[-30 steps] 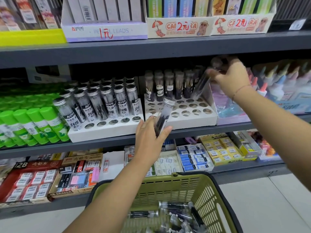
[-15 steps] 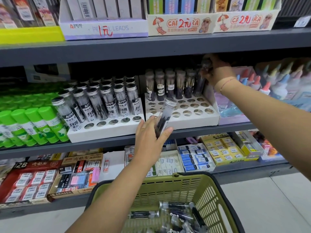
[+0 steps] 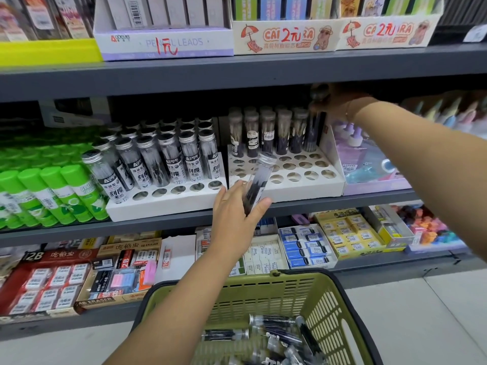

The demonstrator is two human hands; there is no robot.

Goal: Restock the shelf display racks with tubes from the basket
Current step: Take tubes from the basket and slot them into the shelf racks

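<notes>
Two white display racks with round holes stand on the middle shelf. The left rack (image 3: 163, 204) is mostly full of silver-capped tubes. The right rack (image 3: 303, 184) has one back row of tubes and many bare holes. My left hand (image 3: 234, 214) holds a clear silver-capped tube (image 3: 259, 177) tilted in front of the right rack. My right hand (image 3: 334, 101) grips the top of a tube (image 3: 315, 133) standing at the right end of that back row. The green basket (image 3: 324, 299) below holds several more tubes (image 3: 274, 330).
Green glue sticks (image 3: 52, 191) crowd the shelf left of the racks. A purple box of glue bottles (image 3: 369, 164) stands right of them. The upper shelf edge (image 3: 237, 72) hangs low over the racks. Eraser boxes (image 3: 308, 246) fill the bottom shelf.
My right hand has carried its tube left and back, from tilted above the rack's right side to upright at the right end of the back row. The left hand has stayed put.
</notes>
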